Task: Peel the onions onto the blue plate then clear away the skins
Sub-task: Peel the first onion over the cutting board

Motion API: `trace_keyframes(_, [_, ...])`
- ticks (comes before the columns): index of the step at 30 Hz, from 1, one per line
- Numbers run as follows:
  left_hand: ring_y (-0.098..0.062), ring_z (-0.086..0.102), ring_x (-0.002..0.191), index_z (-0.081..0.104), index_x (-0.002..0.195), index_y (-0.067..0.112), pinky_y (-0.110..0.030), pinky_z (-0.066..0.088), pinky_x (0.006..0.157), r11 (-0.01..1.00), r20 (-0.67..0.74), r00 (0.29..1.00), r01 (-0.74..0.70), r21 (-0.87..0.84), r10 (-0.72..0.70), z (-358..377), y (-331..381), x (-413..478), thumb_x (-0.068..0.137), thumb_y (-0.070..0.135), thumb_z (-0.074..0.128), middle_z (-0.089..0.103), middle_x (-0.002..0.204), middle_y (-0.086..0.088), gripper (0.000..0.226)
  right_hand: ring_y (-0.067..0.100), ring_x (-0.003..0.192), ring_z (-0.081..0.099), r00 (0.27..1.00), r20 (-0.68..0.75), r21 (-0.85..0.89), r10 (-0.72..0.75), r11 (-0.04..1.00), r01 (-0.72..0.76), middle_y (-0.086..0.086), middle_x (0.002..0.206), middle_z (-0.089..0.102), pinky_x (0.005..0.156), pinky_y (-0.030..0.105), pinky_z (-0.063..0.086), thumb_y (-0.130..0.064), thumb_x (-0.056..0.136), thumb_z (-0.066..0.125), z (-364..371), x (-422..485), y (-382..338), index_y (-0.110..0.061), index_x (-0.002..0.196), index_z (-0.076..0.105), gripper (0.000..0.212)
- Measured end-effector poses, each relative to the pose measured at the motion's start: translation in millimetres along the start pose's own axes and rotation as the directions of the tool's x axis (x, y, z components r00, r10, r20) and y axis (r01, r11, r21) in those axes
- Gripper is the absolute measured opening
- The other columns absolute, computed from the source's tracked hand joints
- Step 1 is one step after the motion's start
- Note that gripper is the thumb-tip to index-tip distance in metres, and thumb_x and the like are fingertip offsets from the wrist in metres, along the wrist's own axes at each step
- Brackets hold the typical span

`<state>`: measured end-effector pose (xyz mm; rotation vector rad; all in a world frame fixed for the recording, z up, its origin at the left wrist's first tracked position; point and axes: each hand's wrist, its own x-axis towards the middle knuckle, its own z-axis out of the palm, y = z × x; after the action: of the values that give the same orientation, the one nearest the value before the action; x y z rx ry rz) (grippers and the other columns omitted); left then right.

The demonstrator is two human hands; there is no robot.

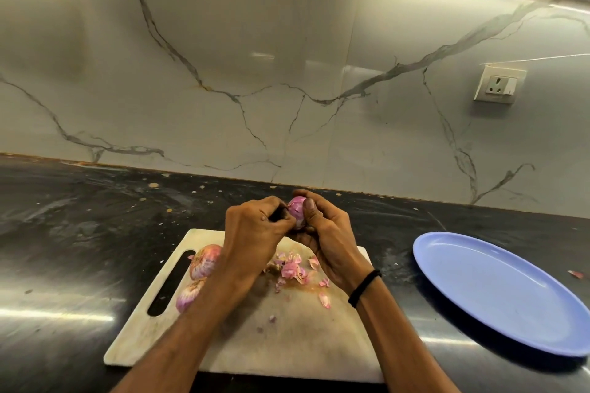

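Dark bench carrying a white cutting board. The blue plate lies right of the board, apart from it. Over the board's far edge, the right hand has its fingers curled round a part-peeled onion, and the left hand pinches the onion's side. Two unpeeled onions rest on the board's left side, with loose skins at its centre.

Head view, forward and down (close)

Left forearm bare right up to frame edge, right forearm same. Only thing worn in shot: thin black band round right wrist, just behind right grip. Plain, hair-tie kinda look tbh.
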<state>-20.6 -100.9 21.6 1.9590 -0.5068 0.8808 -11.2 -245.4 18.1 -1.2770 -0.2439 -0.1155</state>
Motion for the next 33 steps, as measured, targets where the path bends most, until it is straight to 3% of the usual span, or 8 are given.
trace_keyframes(3, [-0.002, 0.071, 0.069, 0.078, 0.093, 0.014, -0.012, 0.056, 0.067, 0.931, -0.034, 0.964, 0.245, -0.27, -0.264, -3.2, 2.5, 3.7, 0.079, 0.015, 0.08, 0.072, 0.075, 0.013, 0.014, 0.041, 0.11, 0.065, 0.999, 0.034, 0.121, 0.034, 0.992, -0.038, 0.026, 0.123, 0.063, 0.087, 0.049, 0.059, -0.028, 0.09, 0.054, 3.4, -2.1, -4.7, -0.006, 0.121, 0.063, 0.039])
trace_keyframes(7, [0.008, 0.068, 0.074, 0.075, 0.104, 0.007, -0.007, 0.052, 0.066, 0.865, -0.035, 0.933, 0.319, -0.388, -0.359, -4.3, 0.1, 8.0, 0.086, 0.01, 0.074, 0.071, 0.081, 0.011, 0.019, 0.042, 0.111, 0.065, 0.999, 0.04, 0.206, 0.033, 0.978, -0.041, 0.028, 0.124, 0.062, 0.079, 0.041, 0.061, -0.03, 0.091, 0.052, 7.0, -2.7, -9.1, -0.003, 0.12, 0.062, 0.041])
trace_keyframes(13, [0.005, 0.069, 0.091, 0.072, 0.112, 0.016, -0.01, 0.053, 0.077, 0.894, 0.024, 0.975, 0.214, -0.394, -0.223, 1.0, 3.6, 4.9, 0.083, 0.016, 0.075, 0.071, 0.094, 0.019, 0.029, 0.034, 0.1, 0.07, 1.0, -0.008, 0.206, -0.014, 0.978, 0.015, 0.024, 0.114, 0.068, 0.076, 0.04, 0.062, -0.025, 0.1, 0.045, -0.3, 0.6, -9.3, -0.004, 0.113, 0.065, 0.032])
trace_keyframes(18, [0.017, 0.062, 0.092, 0.069, 0.113, 0.019, -0.003, 0.047, 0.084, 0.973, -0.009, 0.999, 0.028, -0.229, -0.03, 1.7, -3.1, 2.6, 0.081, 0.021, 0.073, 0.066, 0.104, 0.018, 0.032, 0.035, 0.103, 0.069, 0.998, -0.061, 0.111, -0.029, 0.993, 0.035, 0.025, 0.118, 0.065, 0.08, 0.043, 0.061, -0.033, 0.09, 0.052, 1.5, 4.1, -4.3, -0.005, 0.117, 0.064, 0.041])
trace_keyframes(21, [-0.003, 0.066, 0.097, 0.071, 0.114, 0.008, -0.003, 0.045, 0.089, 0.99, 0.006, 0.995, -0.103, -0.1, 0.104, 2.0, -11.3, 3.5, 0.083, 0.012, 0.075, 0.07, 0.108, 0.003, 0.032, 0.033, 0.101, 0.07, 0.997, -0.073, 0.102, -0.023, 0.994, 0.031, 0.022, 0.115, 0.067, 0.076, 0.041, 0.062, -0.034, 0.089, 0.052, -0.3, 6.1, -1.1, -0.005, 0.117, 0.064, 0.042])
trace_keyframes(24, [-0.018, 0.07, 0.09, 0.07, 0.113, 0.001, -0.007, 0.045, 0.09, 0.976, 0.073, 0.973, -0.22, 0.003, 0.219, 1.2, -15.0, 4.7, 0.081, 0.004, 0.076, 0.075, 0.102, -0.014, 0.032, 0.035, 0.103, 0.069, 0.997, -0.078, 0.069, -0.022, 0.997, 0.027, 0.021, 0.114, 0.068, 0.08, 0.045, 0.061, -0.034, 0.088, 0.053, -2.3, 7.6, 1.1, -0.007, 0.116, 0.065, 0.04])
trace_keyframes(29, [-0.025, 0.074, 0.073, 0.076, 0.1, -0.001, -0.027, 0.058, 0.072, 0.951, 0.113, 0.954, -0.289, 0.113, 0.276, 1.2, -14.5, 5.8, 0.076, 0.016, 0.07, 0.077, 0.088, -0.014, 0.03, 0.035, 0.105, 0.069, 0.997, -0.082, 0.012, -0.002, 1.0, 0.003, 0.021, 0.116, 0.068, 0.088, 0.052, 0.058, -0.036, 0.085, 0.056, -2.9, 8.3, 4.3, -0.01, 0.114, 0.066, 0.04])
trace_keyframes(33, [-0.023, 0.073, 0.067, 0.077, 0.094, -0.001, -0.032, 0.061, 0.062, 0.946, 0.092, 0.957, -0.286, 0.152, 0.274, 6.7, -14.5, 4.9, 0.074, 0.017, 0.071, 0.076, 0.082, -0.013, 0.028, 0.033, 0.104, 0.07, 0.996, -0.085, -0.029, 0.0, 1.0, -0.003, 0.019, 0.117, 0.067, 0.088, 0.051, 0.058, -0.035, 0.086, 0.056, -3.6, 8.5, 5.4, -0.009, 0.118, 0.064, 0.043])
